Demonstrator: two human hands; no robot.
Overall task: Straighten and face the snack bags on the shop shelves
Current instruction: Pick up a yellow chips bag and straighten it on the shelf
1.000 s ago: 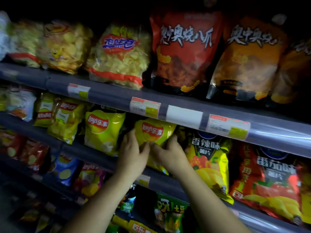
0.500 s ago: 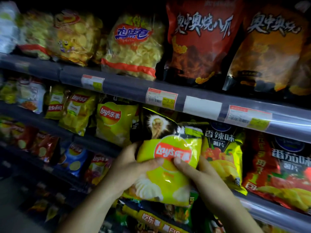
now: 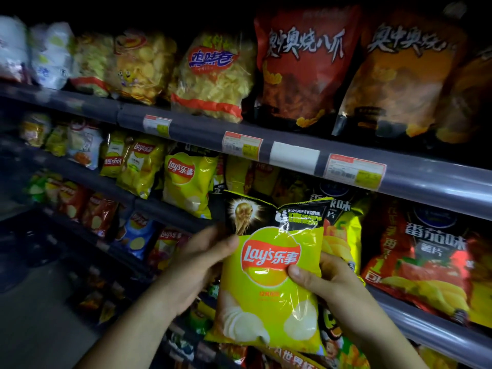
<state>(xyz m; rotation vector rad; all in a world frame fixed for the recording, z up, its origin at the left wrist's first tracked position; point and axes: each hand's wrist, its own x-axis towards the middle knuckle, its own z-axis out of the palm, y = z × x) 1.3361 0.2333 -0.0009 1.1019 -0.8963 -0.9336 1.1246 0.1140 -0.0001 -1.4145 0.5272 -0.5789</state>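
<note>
A yellow-green Lay's bag (image 3: 269,283) is held upright in front of the middle shelf (image 3: 436,326), gripped by the left hand (image 3: 202,265) and right hand (image 3: 322,280) at its sides — covering the gap behind. Just beside it stand another Lay's bag (image 3: 187,182) and a tomato-flavour bag (image 3: 426,265).

Grey shelves (image 3: 202,131) with price tags (image 3: 241,145), snack bags (image 3: 213,78) in rows along each tier

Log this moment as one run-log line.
stage: bag pulled off shelf | left hand: holding chip bag | right hand: holding chip bag | bag: upright, logo facing camera
</note>
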